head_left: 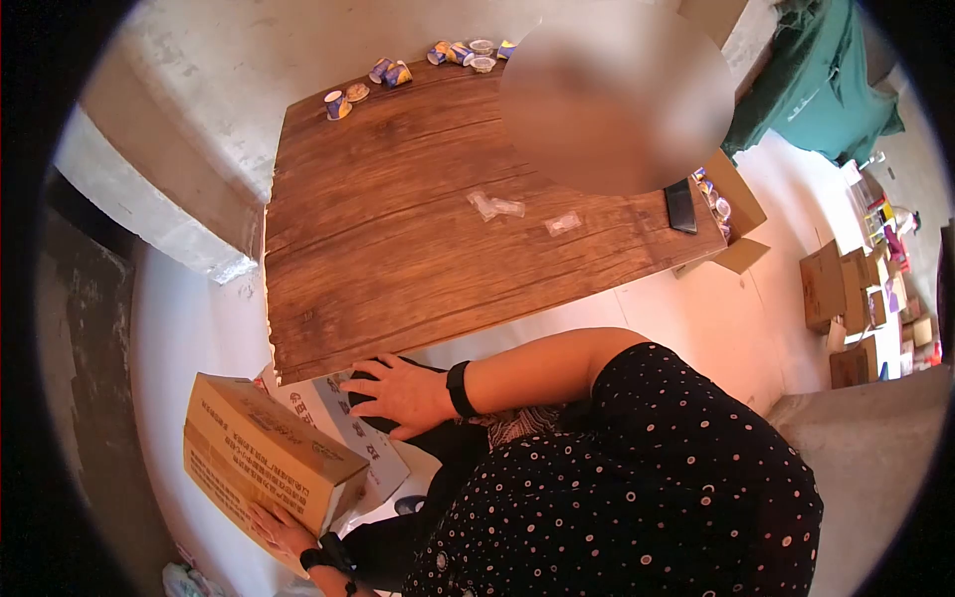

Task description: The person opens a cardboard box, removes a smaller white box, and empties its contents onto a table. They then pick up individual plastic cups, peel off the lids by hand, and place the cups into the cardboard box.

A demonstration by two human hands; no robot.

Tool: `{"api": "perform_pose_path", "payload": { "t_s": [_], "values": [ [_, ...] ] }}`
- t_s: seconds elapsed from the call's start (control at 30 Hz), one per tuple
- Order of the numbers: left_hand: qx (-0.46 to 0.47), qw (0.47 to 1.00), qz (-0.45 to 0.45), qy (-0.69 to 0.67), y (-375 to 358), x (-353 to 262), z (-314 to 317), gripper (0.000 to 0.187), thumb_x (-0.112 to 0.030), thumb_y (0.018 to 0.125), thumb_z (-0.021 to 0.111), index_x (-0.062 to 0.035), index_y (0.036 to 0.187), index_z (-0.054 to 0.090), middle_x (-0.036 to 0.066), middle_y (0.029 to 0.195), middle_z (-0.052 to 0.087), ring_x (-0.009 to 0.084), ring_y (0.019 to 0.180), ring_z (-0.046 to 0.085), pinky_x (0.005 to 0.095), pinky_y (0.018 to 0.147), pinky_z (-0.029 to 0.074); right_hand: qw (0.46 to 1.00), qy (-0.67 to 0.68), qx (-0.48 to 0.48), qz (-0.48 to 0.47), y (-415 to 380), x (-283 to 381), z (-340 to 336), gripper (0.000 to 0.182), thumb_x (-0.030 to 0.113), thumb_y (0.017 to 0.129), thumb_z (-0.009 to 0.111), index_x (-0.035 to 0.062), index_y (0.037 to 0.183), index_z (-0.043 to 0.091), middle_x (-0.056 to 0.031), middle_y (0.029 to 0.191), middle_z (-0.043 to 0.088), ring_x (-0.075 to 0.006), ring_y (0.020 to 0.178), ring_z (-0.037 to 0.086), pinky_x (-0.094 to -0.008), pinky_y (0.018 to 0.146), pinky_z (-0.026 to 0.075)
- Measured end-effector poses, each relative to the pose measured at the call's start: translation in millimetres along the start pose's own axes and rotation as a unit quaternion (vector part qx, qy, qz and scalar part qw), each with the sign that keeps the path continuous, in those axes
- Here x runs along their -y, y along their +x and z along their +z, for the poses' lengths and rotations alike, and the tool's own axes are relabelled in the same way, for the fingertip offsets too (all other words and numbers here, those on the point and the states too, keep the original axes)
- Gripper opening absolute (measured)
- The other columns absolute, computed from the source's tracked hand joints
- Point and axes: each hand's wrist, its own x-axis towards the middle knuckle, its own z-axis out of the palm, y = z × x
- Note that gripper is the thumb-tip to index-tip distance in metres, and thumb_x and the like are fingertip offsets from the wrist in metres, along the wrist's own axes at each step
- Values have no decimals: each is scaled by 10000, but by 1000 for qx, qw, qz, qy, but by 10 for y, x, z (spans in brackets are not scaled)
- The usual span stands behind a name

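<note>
Touching the cardboard box (269,443) just off the worktop's (398,199) near-left corner, the left hand (284,530) lies flat with fingers slightly parted, pinching nothing; the right hand (406,394) spreads over a dark trouser leg (453,443) near the worktop's edge. Steadying the box well seems to call for broad palms on opposite sides, clear of the worktop.
</note>
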Motion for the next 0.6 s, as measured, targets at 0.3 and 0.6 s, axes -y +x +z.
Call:
{"api": "perform_pose_path", "payload": {
  "t_s": [0.3,0.6],
  "values": [
    [-8,1000,2,16,-4,42,36,568,-478,953,309,-160,1424,312,50,1492,251,313,1361,208,487,1093,153,1000,1,-17,-5,-5,-8,-3,603,367,659,719,178,1200,533,-144,1382,341,-390,1263,294,-544,974,304],
    [2,999,10,-37,-130,-175,-305,558,-309,888,499,-170,1406,347,86,1474,287,330,1338,264,465,1096,168,998,-11,22,-55,217,147,9,588,337,644,718,174,1177,533,-147,1278,408,-380,1193,356,-559,964,302]
  ]
}}
